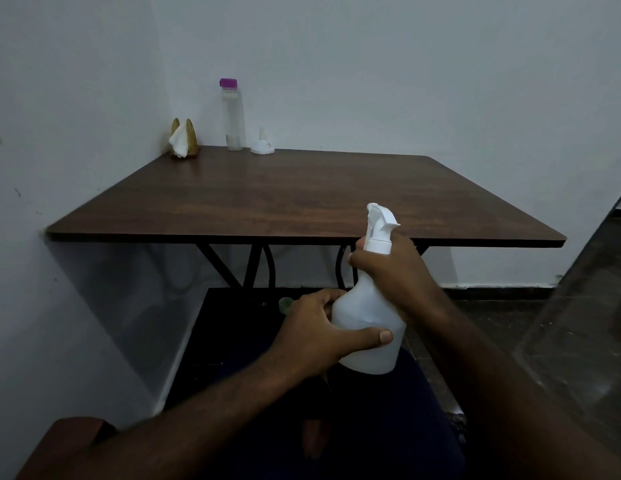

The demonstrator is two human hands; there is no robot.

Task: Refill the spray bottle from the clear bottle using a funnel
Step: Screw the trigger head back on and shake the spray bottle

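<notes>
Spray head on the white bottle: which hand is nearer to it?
Right. The right hand wraps the neck directly below the spray head; the left hand grips the spray bottle lower down, around its body.

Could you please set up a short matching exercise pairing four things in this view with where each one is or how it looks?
Things:
1. spray bottle
2. clear bottle
3. funnel
4. napkin holder

Descriptions:
A. upside down on the table, spout up
B. in the far left corner of the table, by the wall
C. gripped by the left hand and right hand, in front of the table's near edge
D. upright, with a purple cap

Pairs: 1-C, 2-D, 3-A, 4-B
</notes>
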